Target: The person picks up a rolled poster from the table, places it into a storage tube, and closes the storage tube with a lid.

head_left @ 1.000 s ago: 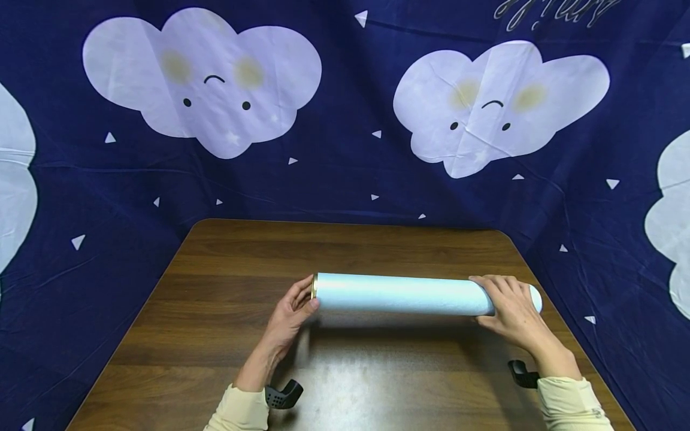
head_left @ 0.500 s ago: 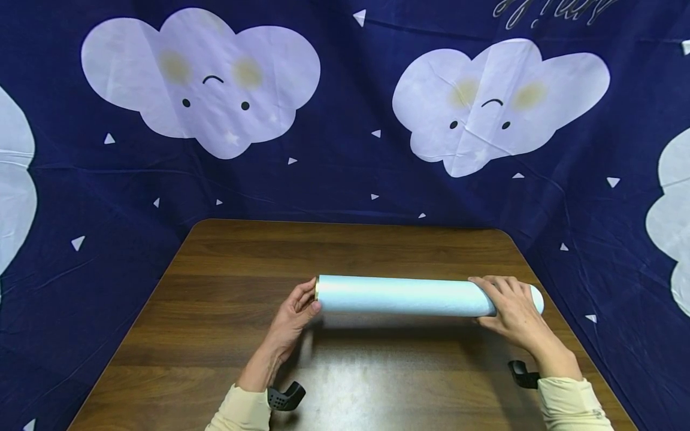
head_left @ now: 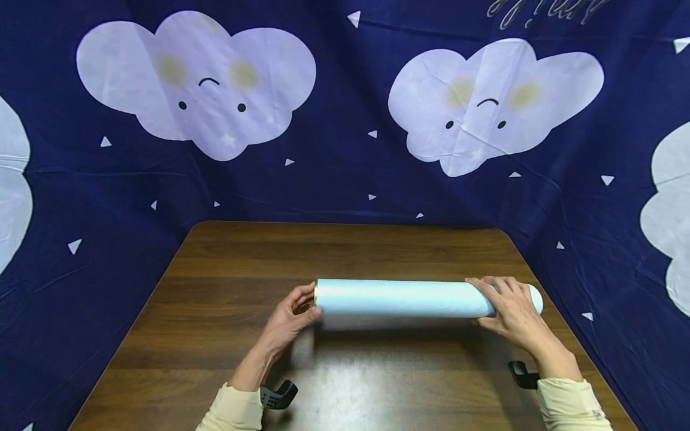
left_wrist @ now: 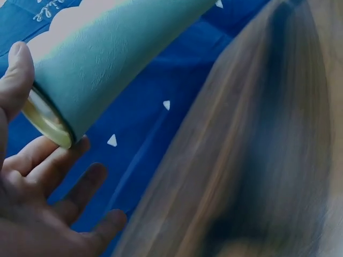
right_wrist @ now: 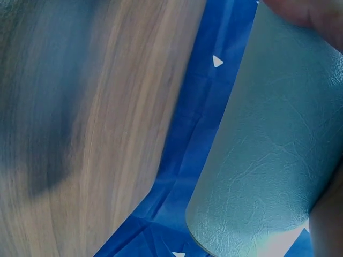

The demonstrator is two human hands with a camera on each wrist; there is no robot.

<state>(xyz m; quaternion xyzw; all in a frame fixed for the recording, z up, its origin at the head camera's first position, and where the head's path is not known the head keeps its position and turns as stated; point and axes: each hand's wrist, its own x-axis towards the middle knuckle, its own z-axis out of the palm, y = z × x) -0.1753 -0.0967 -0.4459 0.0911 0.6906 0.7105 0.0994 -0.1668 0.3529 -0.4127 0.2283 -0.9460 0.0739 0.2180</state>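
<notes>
A long pale-blue tube point(head_left: 399, 298) with a textured, leathery surface is held level above the table between both hands. Its left end has a gold rim point(left_wrist: 49, 124). My left hand point(head_left: 286, 323) pinches that rim with thumb and fingertips; in the left wrist view the thumb is on one side, two fingers on the other, and the remaining fingers spread away from it. Near the rounded, whitish right end my right hand point(head_left: 512, 311) grips the tube from above, fingers over the top and thumb toward me. Most of the right fingers are out of the right wrist view.
A brown wood-grain table point(head_left: 345, 251) lies beneath, with the tube's shadow across it. Behind and beside it hangs a dark blue cloth point(head_left: 345, 167) printed with white clouds and triangles. Black devices point(head_left: 279, 395) are worn at both wrists.
The tube's left end has dipped slightly with my left hand, and it lies a little more level. My right hand keeps its grip and is nearly still. The head view has shifted slightly.
</notes>
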